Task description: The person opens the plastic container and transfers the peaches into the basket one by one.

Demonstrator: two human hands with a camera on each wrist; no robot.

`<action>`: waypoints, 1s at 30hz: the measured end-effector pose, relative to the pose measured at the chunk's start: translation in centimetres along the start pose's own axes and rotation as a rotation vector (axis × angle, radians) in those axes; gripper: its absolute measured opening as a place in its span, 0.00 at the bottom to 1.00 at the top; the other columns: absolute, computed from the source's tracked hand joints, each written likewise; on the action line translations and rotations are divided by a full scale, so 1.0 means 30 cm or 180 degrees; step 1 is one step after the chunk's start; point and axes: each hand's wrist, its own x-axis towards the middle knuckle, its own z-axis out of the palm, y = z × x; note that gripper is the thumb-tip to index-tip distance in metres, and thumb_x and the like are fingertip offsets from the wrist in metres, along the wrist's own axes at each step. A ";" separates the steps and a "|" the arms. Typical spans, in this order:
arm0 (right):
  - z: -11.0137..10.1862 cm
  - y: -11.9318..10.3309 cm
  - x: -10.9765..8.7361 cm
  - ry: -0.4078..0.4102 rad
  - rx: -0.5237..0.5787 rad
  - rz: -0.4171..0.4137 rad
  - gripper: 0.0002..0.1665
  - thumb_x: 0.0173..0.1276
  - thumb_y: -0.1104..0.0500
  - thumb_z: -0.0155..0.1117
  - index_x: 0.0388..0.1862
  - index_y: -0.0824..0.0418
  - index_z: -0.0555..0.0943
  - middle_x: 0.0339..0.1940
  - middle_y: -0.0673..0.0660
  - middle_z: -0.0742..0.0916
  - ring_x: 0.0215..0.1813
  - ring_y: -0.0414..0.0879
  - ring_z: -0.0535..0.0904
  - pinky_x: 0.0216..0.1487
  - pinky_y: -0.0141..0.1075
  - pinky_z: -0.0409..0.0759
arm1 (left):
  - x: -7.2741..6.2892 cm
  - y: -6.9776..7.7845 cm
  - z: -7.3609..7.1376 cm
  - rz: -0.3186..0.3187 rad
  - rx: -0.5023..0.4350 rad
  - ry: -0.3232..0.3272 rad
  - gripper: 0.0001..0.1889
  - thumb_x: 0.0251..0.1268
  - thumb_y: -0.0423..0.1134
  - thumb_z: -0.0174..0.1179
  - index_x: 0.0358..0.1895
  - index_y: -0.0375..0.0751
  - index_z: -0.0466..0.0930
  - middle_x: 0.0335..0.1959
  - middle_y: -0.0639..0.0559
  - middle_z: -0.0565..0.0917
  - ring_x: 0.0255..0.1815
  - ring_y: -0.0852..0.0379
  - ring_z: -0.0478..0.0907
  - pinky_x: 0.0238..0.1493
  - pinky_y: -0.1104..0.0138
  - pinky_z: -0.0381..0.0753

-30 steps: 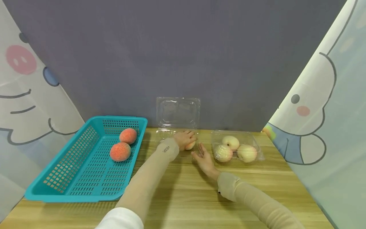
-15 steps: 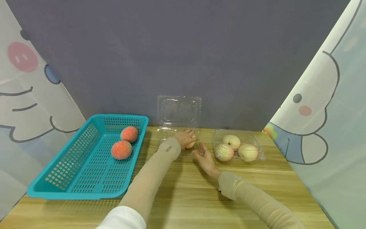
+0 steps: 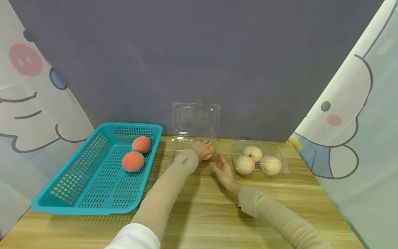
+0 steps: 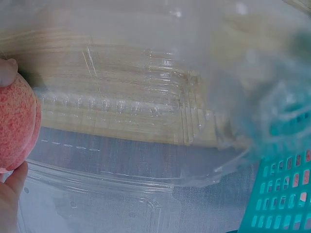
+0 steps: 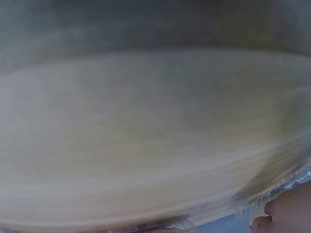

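My left hand [image 3: 202, 148] grips a peach [image 3: 207, 157] inside the base of an open clear plastic clamshell box [image 3: 196, 119], whose lid stands up at the back. In the left wrist view, a thumb and a finger lie against the reddish, fuzzy side of this peach [image 4: 17, 121]. Much of the peach is hidden under the hand in the head view. My right hand [image 3: 224, 173] is held with fingers extended beside the box's right front corner, with nothing in its grasp.
At the left stands a teal perforated basket [image 3: 81, 210] with two red-orange peaches [image 3: 133, 161] in it. A second clear box [image 3: 275, 148] holding three pale peaches [image 3: 270, 165] sits right of my right hand. A grey panel [image 3: 199, 62] rises behind the table.
The whole head view has shifted slightly. Both hands keep almost the same places, the left still on the peach in the box.
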 end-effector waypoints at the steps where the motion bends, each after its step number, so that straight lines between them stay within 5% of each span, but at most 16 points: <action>1: 0.000 -0.001 0.000 -0.0001 0.0002 -0.0007 0.46 0.69 0.56 0.53 0.72 0.71 0.38 0.74 0.66 0.48 0.74 0.60 0.44 0.72 0.51 0.50 | 0.001 0.000 0.002 -0.0003 0.0002 0.0003 0.41 0.46 0.46 0.69 0.67 0.59 0.60 0.70 0.48 0.58 0.69 0.52 0.58 0.67 0.62 0.64; 12: 0.002 -0.005 -0.006 0.0015 -0.0052 -0.0035 0.45 0.69 0.55 0.53 0.71 0.71 0.38 0.74 0.66 0.49 0.74 0.62 0.45 0.71 0.52 0.50 | -0.018 -0.006 0.015 -0.0044 0.0077 0.0143 0.40 0.44 0.46 0.70 0.65 0.62 0.63 0.70 0.49 0.58 0.65 0.50 0.64 0.60 0.65 0.73; 22: 0.001 0.004 -0.006 -0.0057 0.0047 0.0103 0.44 0.71 0.58 0.50 0.72 0.70 0.35 0.74 0.66 0.45 0.74 0.61 0.41 0.72 0.51 0.47 | -0.038 -0.022 0.011 -0.0120 0.0114 -0.0006 0.39 0.48 0.47 0.68 0.66 0.63 0.61 0.65 0.50 0.63 0.64 0.52 0.63 0.64 0.66 0.69; 30: -0.004 0.003 -0.004 -0.0013 -0.0019 0.0097 0.45 0.71 0.56 0.51 0.72 0.68 0.36 0.74 0.65 0.48 0.74 0.61 0.44 0.72 0.51 0.49 | -0.056 -0.042 0.000 -0.0066 0.0013 0.0173 0.38 0.45 0.48 0.70 0.65 0.60 0.65 0.62 0.48 0.66 0.62 0.50 0.65 0.64 0.64 0.68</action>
